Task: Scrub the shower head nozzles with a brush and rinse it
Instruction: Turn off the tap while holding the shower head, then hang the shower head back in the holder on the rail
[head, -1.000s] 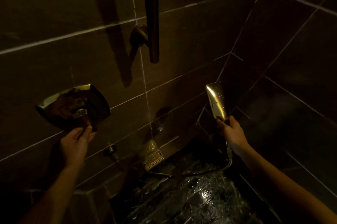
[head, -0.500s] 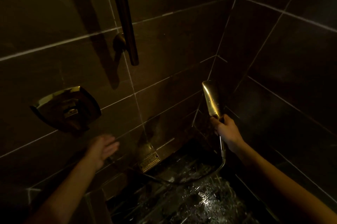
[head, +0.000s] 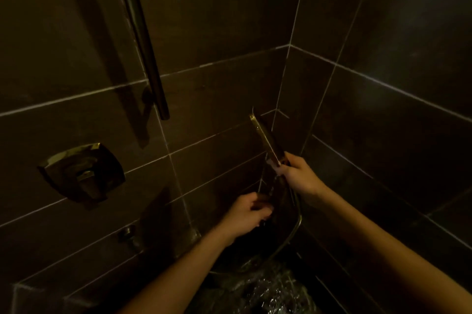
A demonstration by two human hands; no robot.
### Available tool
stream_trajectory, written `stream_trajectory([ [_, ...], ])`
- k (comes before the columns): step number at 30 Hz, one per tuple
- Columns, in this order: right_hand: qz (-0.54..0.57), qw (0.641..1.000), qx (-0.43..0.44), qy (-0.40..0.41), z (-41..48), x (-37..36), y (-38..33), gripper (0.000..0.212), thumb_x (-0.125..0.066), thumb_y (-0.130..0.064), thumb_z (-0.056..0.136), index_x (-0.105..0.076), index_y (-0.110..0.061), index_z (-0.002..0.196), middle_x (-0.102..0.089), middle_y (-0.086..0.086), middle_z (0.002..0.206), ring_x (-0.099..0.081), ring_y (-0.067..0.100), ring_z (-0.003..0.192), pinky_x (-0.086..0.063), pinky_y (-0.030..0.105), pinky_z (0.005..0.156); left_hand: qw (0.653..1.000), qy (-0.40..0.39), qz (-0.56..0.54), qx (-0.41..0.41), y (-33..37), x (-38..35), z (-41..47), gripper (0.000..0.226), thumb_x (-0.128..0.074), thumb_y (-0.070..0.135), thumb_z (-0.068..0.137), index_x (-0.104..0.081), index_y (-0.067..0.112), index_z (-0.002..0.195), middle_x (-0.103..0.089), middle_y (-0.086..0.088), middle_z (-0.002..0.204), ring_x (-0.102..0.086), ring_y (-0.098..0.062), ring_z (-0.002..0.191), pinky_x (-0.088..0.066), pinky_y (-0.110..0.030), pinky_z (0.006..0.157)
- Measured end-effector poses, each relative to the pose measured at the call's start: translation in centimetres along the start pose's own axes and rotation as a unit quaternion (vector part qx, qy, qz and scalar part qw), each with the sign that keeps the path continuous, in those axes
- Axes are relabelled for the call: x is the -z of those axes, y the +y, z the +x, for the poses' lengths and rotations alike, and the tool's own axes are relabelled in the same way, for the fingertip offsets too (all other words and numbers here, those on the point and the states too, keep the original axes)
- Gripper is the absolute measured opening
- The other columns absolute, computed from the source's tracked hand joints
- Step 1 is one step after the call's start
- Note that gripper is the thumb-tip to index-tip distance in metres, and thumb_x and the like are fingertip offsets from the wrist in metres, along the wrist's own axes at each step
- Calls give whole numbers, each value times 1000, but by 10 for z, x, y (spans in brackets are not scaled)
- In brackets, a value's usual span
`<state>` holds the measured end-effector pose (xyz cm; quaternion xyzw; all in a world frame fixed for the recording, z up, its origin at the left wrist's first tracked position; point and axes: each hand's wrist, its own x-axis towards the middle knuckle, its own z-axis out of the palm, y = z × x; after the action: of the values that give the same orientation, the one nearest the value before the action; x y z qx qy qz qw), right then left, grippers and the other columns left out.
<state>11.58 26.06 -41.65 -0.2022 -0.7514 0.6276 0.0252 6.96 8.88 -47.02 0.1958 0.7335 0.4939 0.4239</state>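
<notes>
Our left hand (head: pixel 245 214) has left the wall valve (head: pixel 83 175) and now sits cupped, fingers curled, in water below the shower head (head: pixel 267 139). Right hand (head: pixel 300 175) clamps its handle near the tiled corner. We judge rinsing underway; no brush visible.

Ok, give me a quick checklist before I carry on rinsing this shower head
1. Grip on the shower head: ok, the right hand holds it by the handle.
2. Water running: ok, a stream falls from the head past the left hand.
3. Nozzle face aimed away from you: ok, it is edge-on, facing the wall.
4. Left hand free: cannot tell, its fingers are curled and it is too dark to see anything in them.
5. Brush within reach: cannot tell, none visible.
6. Hose free of kinks: ok, it loops loosely down to the floor.
</notes>
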Motion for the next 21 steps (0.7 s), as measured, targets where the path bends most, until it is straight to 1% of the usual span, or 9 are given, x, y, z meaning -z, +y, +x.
stream_trajectory([
  [2,29,1000,6,-6,-4,7,-14,21,-52,-14,102,-66,-10,118,-55,6,93,-53,21,87,-44,36,83,1000,9,-2,-7,26,-7,2,24,-62,12,95,-62,35,101,-71,7,98,-69,-10,92,-58,-36,91],
  [4,64,997,15,-27,-6,16,-24,24,-52,-19,103,-67,-13,121,-59,6,98,-56,21,94,-45,33,87,999,9,20,-24,52,-10,1,18,-61,18,96,-62,34,104,-71,4,101,-69,-13,94,-57,-35,88],
  [6,102,993,21,-58,-6,26,-34,26,-53,-20,103,-68,-13,123,-67,9,106,-62,24,104,-46,35,92,999,17,39,-35,76,-10,0,16,-57,21,98,-59,36,105,-70,2,105,-68,-18,98,-55,-40,93],
  [9,146,985,12,-89,-3,36,-44,31,-55,-18,101,-66,-15,129,-72,8,122,-68,18,115,-47,34,90,997,32,51,-57,96,-9,2,21,-54,21,100,-53,37,113,-63,12,100,-62,-9,94,-53,-38,95],
  [12,178,976,5,-127,0,40,-50,40,-60,-23,95,-62,-19,135,-71,2,130,-64,14,123,-46,38,94,997,24,51,-48,102,-8,6,27,-53,19,101,-54,31,125,-62,11,103,-62,-12,103,-55,-42,100],
  [16,220,962,-1,-160,8,39,-52,54,-68,-31,86,-59,-22,139,-69,3,134,-60,16,127,-45,43,101,995,36,57,-79,102,3,8,16,-57,21,100,-56,32,111,-64,8,108,-64,-11,102,-56,-41,98],
  [18,224,962,11,-156,13,34,-55,43,-62,-28,95,-59,-21,137,-70,5,132,-61,18,126,-46,42,101,990,61,74,-107,100,8,9,19,-58,25,99,-59,37,113,-68,4,113,-68,-21,105,-57,-49,95],
  [19,214,966,22,-146,16,31,-58,36,-58,-24,99,-60,-20,135,-71,5,130,-62,19,125,-48,40,100,987,77,78,-120,98,10,9,21,-59,28,97,-61,44,111,-71,3,112,-70,-26,104,-57,-53,92],
  [21,166,978,53,-119,19,23,-69,26,-54,-21,102,-64,-19,127,-74,6,123,-67,16,118,-52,34,95,981,114,77,-140,96,17,11,28,-62,30,94,-61,54,108,-73,0,108,-72,-31,100,-58,-58,84],
])
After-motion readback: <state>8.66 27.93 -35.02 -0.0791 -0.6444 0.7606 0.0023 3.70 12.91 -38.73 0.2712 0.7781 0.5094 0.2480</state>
